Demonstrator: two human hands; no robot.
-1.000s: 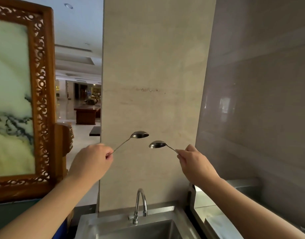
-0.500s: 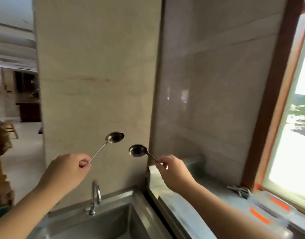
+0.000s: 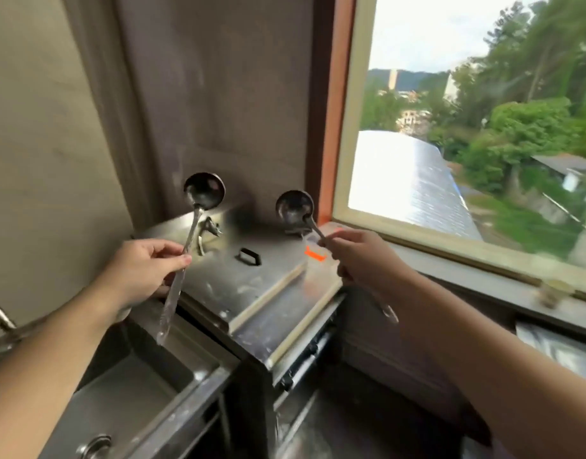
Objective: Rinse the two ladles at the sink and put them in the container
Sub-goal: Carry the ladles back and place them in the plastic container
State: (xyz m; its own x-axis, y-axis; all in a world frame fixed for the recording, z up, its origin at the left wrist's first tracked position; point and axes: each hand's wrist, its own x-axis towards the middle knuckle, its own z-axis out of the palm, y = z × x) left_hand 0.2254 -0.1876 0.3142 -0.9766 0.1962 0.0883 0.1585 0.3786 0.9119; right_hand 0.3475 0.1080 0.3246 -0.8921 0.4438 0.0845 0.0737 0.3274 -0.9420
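Left hand (image 3: 142, 270) grips one ladle (image 3: 203, 190), bowl up. Right hand (image 3: 361, 260) holds the other ladle (image 3: 294, 207) above the steel counter (image 3: 268, 293).

two ladles (image 3: 203, 193) (image 3: 294, 207), two hands (image 3: 142, 270) (image 3: 361, 260), one sink (image 3: 136, 402).

I saw both ladles as dark grey metal: the left ladle (image 3: 203, 193) had a near-black bowl with a faint pale glint, and the right ladle (image 3: 294, 207) showed the same dull dark sheen. The steel counter (image 3: 251, 286) was silver-grey, smeared with whitish streaks, and carried a small black loop handle (image 3: 250, 257) near its middle. Toward the counter's right edge lay a bright orange mark (image 3: 314, 253). The sink (image 3: 126, 399) looked darker grey. The wall (image 3: 218, 94) was brownish grey, beige at the left. The window frame (image 3: 347, 127) was cream, edged in reddish orange; outside I saw green trees (image 3: 533, 127).
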